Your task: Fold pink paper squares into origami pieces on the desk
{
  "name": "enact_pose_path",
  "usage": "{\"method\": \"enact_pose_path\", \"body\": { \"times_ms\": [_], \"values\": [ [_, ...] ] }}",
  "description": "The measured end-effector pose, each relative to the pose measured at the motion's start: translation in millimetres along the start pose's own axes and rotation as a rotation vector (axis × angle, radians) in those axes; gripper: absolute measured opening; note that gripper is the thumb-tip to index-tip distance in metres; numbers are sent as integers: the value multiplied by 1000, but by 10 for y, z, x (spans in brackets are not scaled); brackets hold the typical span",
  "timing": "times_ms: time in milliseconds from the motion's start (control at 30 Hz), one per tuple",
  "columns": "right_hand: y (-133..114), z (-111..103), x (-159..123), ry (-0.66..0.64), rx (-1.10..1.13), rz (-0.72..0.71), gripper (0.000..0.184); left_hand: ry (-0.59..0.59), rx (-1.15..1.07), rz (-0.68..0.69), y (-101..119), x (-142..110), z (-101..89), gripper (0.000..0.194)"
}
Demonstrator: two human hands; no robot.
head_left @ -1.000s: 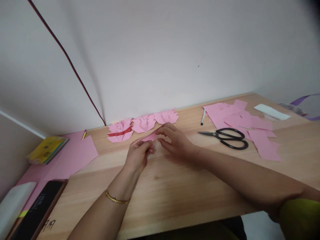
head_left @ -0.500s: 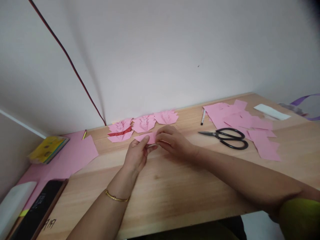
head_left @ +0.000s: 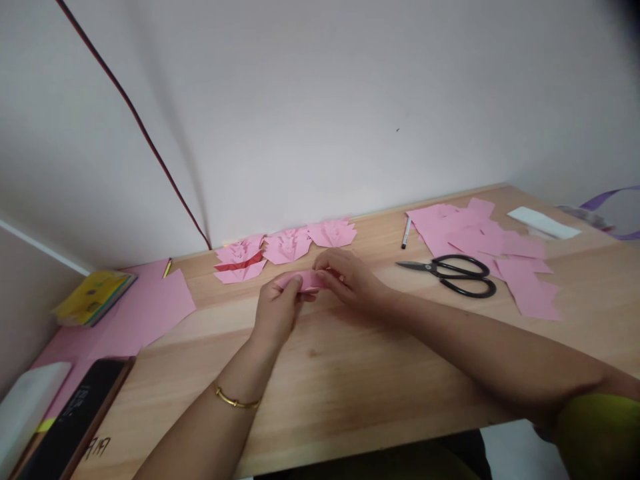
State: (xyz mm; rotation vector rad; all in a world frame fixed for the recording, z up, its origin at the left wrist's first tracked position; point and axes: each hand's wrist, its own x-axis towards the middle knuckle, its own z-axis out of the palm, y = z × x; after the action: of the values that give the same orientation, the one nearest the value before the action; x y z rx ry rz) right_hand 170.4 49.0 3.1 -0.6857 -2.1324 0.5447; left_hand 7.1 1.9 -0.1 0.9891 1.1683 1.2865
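Dark cable point(head_left: 133, 109) before white wall point(head_left: 325, 100); yellow packet point(head_left: 94, 297) at left.

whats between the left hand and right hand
A small pink paper, held by the left hand and touched by the right hand, in the head view.

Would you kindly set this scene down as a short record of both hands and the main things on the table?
left hand: holding a small pink paper
right hand: holding the paper's right end
scissors: black-handled, right of both hands, pointing left
pink scraps: loosely piled on the table, far right
pink cut-outs: along the wall, beyond the hands
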Motion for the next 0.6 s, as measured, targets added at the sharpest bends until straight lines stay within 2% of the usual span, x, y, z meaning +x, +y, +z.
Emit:
{"method": "enact_pose_path", "body": {
  "times_ms": [133,233,300,400,433,467,600],
  "values": [
    [17,6,-14,-66,-85,-39,14,16,-76,-26,-67,40,-3,20],
    [38,9,-26,-151,-112,-18,12,35,88,27,-65,57,-54,25],
    [53,7,-28,-219,-92,32,13,114,360,203,-5,57,-113,28],
    [71,8,-29,-309,-63,96,13,239,765,574,117,46,-198,30],
    [75,10,-30,-331,-58,107,13,222,844,637,145,42,-216,26],
    [77,13,-32,-350,-57,114,13,167,894,642,160,39,-226,22],
    [68,19,-44,-360,-96,123,13,-163,946,414,120,37,-199,20]
  ]
}}
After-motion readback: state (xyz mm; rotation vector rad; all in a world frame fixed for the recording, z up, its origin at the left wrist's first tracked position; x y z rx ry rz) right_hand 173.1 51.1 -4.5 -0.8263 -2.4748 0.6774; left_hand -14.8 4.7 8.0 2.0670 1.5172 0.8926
